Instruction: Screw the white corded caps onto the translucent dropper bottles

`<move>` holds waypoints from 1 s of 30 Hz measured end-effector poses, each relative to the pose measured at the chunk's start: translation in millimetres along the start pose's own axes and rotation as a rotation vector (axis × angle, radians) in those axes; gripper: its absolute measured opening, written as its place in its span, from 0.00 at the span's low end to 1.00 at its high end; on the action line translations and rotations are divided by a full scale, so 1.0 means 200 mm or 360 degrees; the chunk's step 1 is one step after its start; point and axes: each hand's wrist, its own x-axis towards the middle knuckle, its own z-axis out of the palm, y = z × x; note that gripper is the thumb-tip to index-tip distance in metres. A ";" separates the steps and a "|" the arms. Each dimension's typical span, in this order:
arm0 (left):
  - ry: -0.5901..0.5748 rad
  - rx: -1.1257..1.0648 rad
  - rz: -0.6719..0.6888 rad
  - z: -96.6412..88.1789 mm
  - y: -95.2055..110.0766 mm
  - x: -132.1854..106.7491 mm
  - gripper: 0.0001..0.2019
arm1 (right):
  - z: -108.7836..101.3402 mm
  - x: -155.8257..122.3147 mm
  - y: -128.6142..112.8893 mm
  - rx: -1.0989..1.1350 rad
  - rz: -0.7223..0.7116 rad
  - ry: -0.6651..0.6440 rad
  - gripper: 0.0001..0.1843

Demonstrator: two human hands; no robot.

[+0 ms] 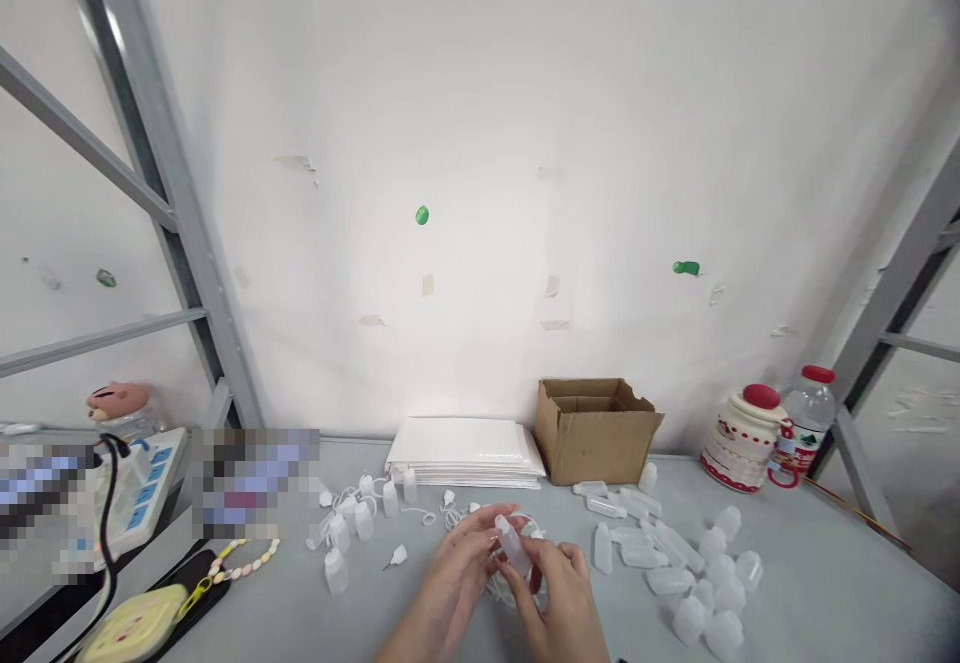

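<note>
Low in the middle of the view, my left hand (459, 571) and my right hand (559, 588) meet over the grey table (825, 603). Together they grip one small translucent plastic bottle (514, 544), tilted, with fingers of both hands closed round it. Under my hands lie thin white cords and small caps. Several capped small bottles (352, 523) stand or lie to the left of my hands. A heap of several empty bottles (675, 568) lies to the right.
A stack of white padded envelopes (465, 451) and an open cardboard box (594, 428) stand against the wall. A red-lidded jar (744, 438) and a water bottle (806, 423) sit at right. A power strip (142, 493), phone and yellow case (135, 623) lie at left.
</note>
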 end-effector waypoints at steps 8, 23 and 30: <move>-0.0050 -0.0207 -0.0037 -0.02 -0.04 0.01 0.13 | -0.02 0.01 0.00 -0.0198 -0.0305 0.0114 0.08; -0.0097 -0.0170 -0.0011 0.02 -0.03 -0.01 0.09 | -0.02 0.02 -0.05 -0.0023 -0.0198 0.0145 0.04; 0.0034 -0.0069 0.0081 0.03 -0.04 0.00 0.09 | 0.01 0.00 -0.06 -0.0124 -0.0190 0.0253 0.05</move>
